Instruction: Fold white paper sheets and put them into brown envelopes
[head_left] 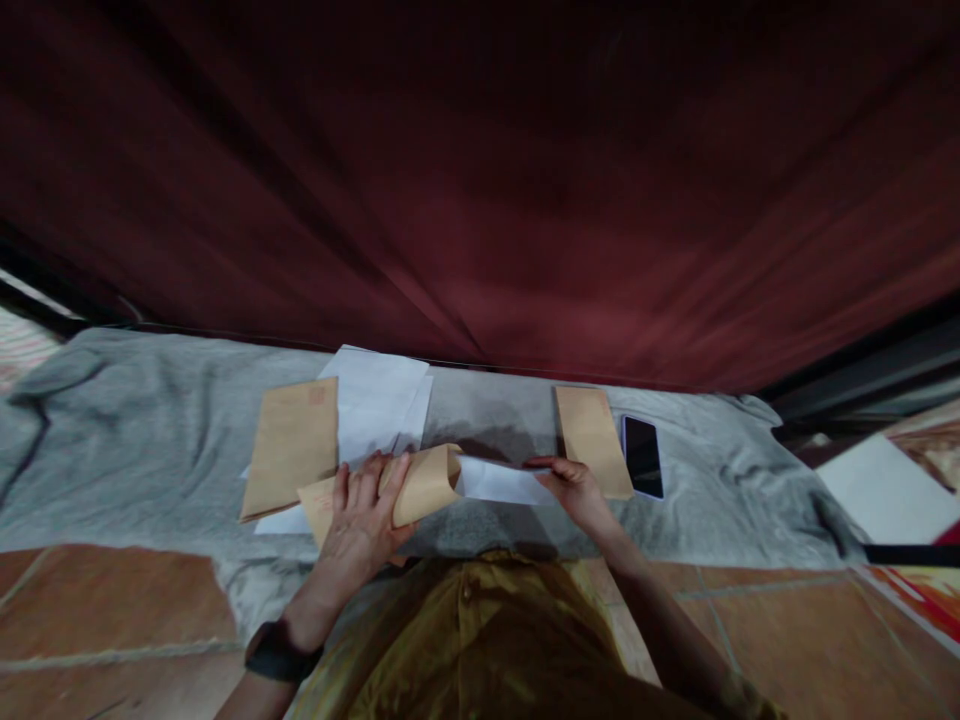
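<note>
My left hand [365, 510] grips a brown paper envelope [427, 485], fingers over its top. The envelope's mouth gapes toward the right. A folded white sheet [502, 482] lies partly in that opening, its other end pinched between the thumb and fingers of my right hand [574, 488]. How far the sheet reaches inside is hidden. Left of my left hand is a stack of brown envelopes [292, 440], overlapping loose white sheets [379, 390]. Just beyond my right hand lies another brown envelope [594, 440].
A grey cloth [180, 430] covers the long narrow surface. A phone [643, 457] with a dark screen lies at the right, beside the single envelope. A dark red curtain [480, 200] hangs along the far edge. Tiled floor [112, 600] shows in front.
</note>
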